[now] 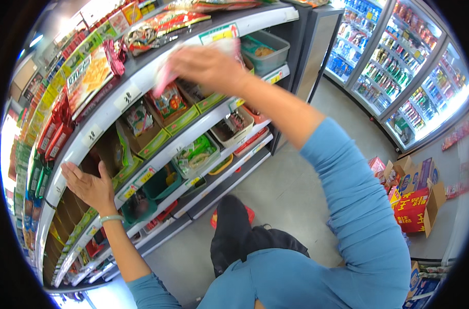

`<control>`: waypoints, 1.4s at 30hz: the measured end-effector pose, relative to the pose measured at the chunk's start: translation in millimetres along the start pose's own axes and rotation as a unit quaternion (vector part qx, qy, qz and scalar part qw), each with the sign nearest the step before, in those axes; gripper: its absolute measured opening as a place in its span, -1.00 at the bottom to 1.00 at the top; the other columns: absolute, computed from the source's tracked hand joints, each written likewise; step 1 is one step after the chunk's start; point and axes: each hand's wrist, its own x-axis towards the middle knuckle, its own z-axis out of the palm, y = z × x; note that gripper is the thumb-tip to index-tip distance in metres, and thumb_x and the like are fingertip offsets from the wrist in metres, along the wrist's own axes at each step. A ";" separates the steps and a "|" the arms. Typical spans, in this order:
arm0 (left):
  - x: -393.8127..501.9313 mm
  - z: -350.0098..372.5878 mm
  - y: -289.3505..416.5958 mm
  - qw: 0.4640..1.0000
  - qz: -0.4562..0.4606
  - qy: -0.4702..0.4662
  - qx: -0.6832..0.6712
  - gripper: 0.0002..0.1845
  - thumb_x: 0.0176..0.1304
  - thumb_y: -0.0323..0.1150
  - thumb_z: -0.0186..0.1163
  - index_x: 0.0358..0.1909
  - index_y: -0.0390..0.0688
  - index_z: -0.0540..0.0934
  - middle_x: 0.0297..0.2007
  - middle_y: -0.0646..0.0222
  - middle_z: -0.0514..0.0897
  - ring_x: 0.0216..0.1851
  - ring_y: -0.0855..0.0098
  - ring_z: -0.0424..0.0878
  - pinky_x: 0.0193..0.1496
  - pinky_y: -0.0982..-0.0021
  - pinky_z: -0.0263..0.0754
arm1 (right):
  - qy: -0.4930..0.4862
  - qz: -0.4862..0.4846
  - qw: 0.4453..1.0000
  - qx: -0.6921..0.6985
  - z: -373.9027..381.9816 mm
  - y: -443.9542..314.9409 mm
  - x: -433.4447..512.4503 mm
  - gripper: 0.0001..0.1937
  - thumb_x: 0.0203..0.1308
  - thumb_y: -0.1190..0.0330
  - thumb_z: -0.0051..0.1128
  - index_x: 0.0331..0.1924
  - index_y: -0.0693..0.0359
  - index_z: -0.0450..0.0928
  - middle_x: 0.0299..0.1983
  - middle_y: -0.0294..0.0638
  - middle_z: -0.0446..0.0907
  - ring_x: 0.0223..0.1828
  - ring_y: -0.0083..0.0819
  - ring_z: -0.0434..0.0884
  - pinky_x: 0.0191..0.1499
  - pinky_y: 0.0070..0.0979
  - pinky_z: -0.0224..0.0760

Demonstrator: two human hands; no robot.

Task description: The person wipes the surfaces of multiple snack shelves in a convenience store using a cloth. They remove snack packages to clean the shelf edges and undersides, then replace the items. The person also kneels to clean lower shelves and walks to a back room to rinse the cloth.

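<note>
My right hand (pixel 207 67), blurred, holds a pink and white cloth (pixel 167 75) against the front edge of an upper shelf (pixel 130 94). Part of the cloth shows beyond the knuckles. Further left along the same white edge, my left hand (pixel 89 187) rests its spread fingers on the rail, holding nothing; a pale bangle is on that wrist. Between the hands, below the rail, cardboard display boxes (pixel 153 145) hold small snack packets (pixel 168 102). On the shelf above lie a flat snack pack (pixel 89 83) and red packets (pixel 58 127).
Lower shelves hold plastic baskets, one with green packets (pixel 196 152). A grey bin (pixel 265 50) stands at the shelf's right end. Glass-door drinks coolers (pixel 397 58) stand at the upper right. Open cartons (pixel 414 208) are at the right. A red object (pixel 250 216) is beside my leg.
</note>
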 end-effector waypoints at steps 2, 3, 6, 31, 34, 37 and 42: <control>0.8 3.0 -0.4 1.000 0.020 0.020 0.006 -0.01 0.25 0.07 0.25 0.51 -0.13 -0.06 0.47 0.11 0.09 0.51 0.06 0.04 0.50 0.03 -0.08 | -0.017 0.057 0.997 -0.040 -22.8 32.9 -28.2 -0.58 0.10 0.51 0.07 0.11 0.08 0.54 0.16 -0.21 0.54 0.22 -0.23 0.52 0.25 -0.30 0.43; 0.9 4.2 -0.4 0.999 0.026 0.020 0.004 0.00 0.24 0.08 0.25 0.51 -0.13 -0.07 0.47 0.12 0.09 0.51 0.05 0.04 0.50 0.02 -0.08 | -0.018 0.091 0.994 -0.058 -36.1 49.4 -42.1 -0.55 0.07 0.56 0.07 0.11 0.09 0.54 0.13 -0.18 0.56 0.20 -0.20 0.54 0.24 -0.29 0.44; 1.4 7.3 0.1 0.998 0.045 0.035 0.028 -0.01 0.26 0.13 0.22 0.50 -0.16 -0.06 0.47 0.12 0.08 0.51 0.05 0.03 0.49 -0.01 -0.07 | -0.030 0.269 0.958 -0.097 -80.3 86.8 -85.4 -0.57 0.05 0.59 0.05 0.08 0.22 0.57 0.04 -0.07 0.61 0.09 -0.09 0.58 0.17 -0.27 0.44; 7.3 14.9 -3.5 0.985 0.097 0.059 0.128 0.01 0.24 0.25 0.18 0.33 -0.45 0.09 0.25 -0.06 0.31 0.39 0.02 0.20 0.46 0.10 0.09 | -0.083 0.996 -0.017 0.018 -399.6 -535.1 -505.2 -0.80 0.26 0.35 0.12 -0.16 0.30 0.63 -0.38 -0.22 0.60 -0.41 -0.37 0.57 -0.38 -0.31 0.48; 6.8 15.0 -4.4 0.986 0.076 0.039 0.140 0.02 0.25 0.24 0.19 0.34 -0.48 0.08 0.28 -0.11 0.29 0.40 -0.01 0.19 0.47 0.08 0.06 | -0.062 0.991 0.078 0.093 -368.4 -475.0 -495.8 -0.71 0.21 0.46 0.06 0.02 0.29 0.57 -0.30 -0.26 0.60 -0.38 -0.46 0.53 -0.29 -0.45 0.45; 8.4 11.9 -2.1 0.985 0.024 -0.013 0.168 0.01 0.24 0.22 0.20 0.33 -0.52 0.12 0.32 -0.18 0.26 0.42 -0.05 0.16 0.48 0.05 0.03 | -0.014 0.985 0.127 0.114 -334.4 -411.8 -483.4 -0.63 0.19 0.50 0.04 0.11 0.26 0.51 -0.26 -0.27 0.59 -0.35 -0.53 0.51 -0.23 -0.54 0.42; 7.6 6.7 1.7 0.995 0.023 -0.010 0.098 -0.02 0.28 0.16 0.21 0.36 -0.53 0.12 0.37 -0.23 0.18 0.45 -0.05 0.09 0.49 0.04 -0.02 | 0.005 0.975 0.181 0.125 -308.9 -377.7 -469.6 -0.59 0.13 0.54 0.01 0.12 0.24 0.49 -0.25 -0.27 0.59 -0.32 -0.54 0.51 -0.21 -0.58 0.41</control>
